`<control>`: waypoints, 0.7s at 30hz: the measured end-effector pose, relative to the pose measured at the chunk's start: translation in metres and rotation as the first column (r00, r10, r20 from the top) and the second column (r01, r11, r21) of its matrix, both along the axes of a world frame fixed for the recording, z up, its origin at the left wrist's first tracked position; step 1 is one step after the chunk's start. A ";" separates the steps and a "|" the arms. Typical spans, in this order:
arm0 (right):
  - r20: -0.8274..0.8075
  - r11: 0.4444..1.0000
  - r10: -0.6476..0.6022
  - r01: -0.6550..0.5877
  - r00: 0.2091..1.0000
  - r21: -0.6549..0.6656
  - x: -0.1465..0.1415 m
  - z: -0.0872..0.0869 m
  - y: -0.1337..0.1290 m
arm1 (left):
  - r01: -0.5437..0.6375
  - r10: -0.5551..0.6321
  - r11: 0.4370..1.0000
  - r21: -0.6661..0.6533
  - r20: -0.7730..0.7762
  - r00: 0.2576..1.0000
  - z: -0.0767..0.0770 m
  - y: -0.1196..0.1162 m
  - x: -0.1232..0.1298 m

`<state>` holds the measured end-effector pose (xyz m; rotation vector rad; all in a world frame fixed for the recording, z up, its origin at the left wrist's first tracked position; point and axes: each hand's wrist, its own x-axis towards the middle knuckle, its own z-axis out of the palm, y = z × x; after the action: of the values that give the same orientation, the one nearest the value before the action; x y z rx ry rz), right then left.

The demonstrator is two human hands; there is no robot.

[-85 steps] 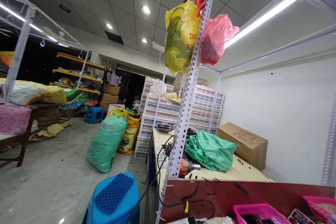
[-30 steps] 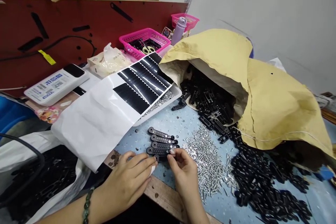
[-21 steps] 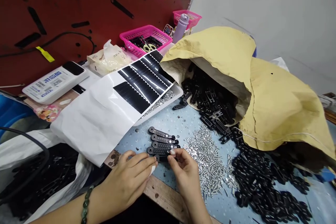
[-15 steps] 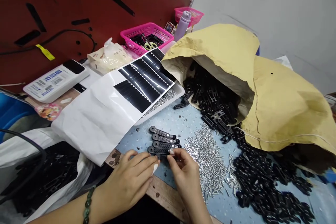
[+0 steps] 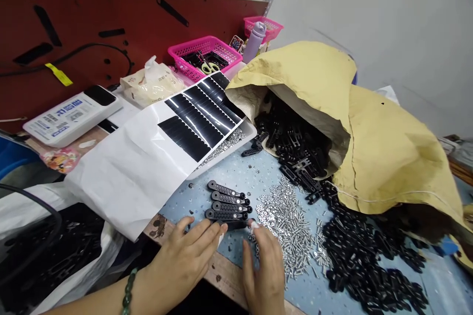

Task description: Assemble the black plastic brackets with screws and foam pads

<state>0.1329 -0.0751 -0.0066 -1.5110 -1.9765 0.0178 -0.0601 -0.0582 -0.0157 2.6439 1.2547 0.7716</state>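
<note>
My left hand [image 5: 190, 253], with a dark green bead bracelet on the wrist, lies at the table's front edge. Its fingers are closed over the near end of a black plastic arm [image 5: 237, 225], and that end is hidden. Just beyond, several similar black arms [image 5: 226, 206] lie side by side, with small silver pieces near their right ends. To the right, my right hand [image 5: 264, 261] is open, thumb and fingers apart, nothing visible in it. Its white-wrapped fingertip is beside the held arm's right end and the left edge of a pile of silver screws and nuts [image 5: 288, 226].
A heap of black parts [image 5: 369, 256] spreads at right, below yellow paper sacks [image 5: 391, 152]. Behind the arms, a sticker sheet [image 5: 121, 162] overlaps a white tray [image 5: 249, 134] of small metal pieces. A pink basket [image 5: 177, 54] holds scissors [image 5: 210, 68]. A white bag [image 5: 92, 270] stands at lower left.
My right hand has drawn away from the front black arm, down and slightly right, and its fingers have spread. My left hand stays at the arm's near end. The view has shifted slightly.
</note>
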 end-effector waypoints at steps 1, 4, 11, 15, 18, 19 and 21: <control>0.013 0.998 0.051 -0.051 0.999 -0.022 0.000 -0.002 -0.004 | 0.003 -0.003 1.000 -0.002 -0.001 1.000 -0.001 0.000 0.000; 0.070 0.989 0.130 -0.124 0.989 -0.085 0.001 -0.005 -0.009 | 0.014 -0.014 1.000 -0.003 -0.012 1.000 -0.003 0.000 0.000; -0.135 0.998 -0.003 -0.006 0.991 -0.065 0.005 0.005 0.007 | 0.041 -0.041 0.999 -0.010 0.040 0.998 -0.001 0.005 -0.008; -0.119 0.987 0.093 -0.107 0.989 -0.118 0.002 0.010 0.012 | 0.030 -0.030 1.000 -0.006 0.010 1.000 0.003 0.003 -0.012; -0.079 0.982 0.144 -0.152 0.986 -0.110 0.004 0.010 0.009 | -0.013 0.013 1.000 0.005 -0.018 1.000 0.003 0.000 -0.008; -0.058 0.980 0.165 -0.171 0.985 -0.105 0.005 0.009 0.008 | -0.028 0.028 1.000 0.008 -0.017 0.999 0.002 -0.001 -0.006; -0.023 0.974 0.197 -0.198 0.980 -0.108 0.008 0.008 0.006 | -0.054 0.054 0.998 0.009 -0.012 0.998 0.000 -0.001 -0.001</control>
<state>0.1408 -0.0689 0.0017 -1.3714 -2.1391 0.2232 -0.0610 -0.0591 -0.0157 2.6354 1.3340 0.7719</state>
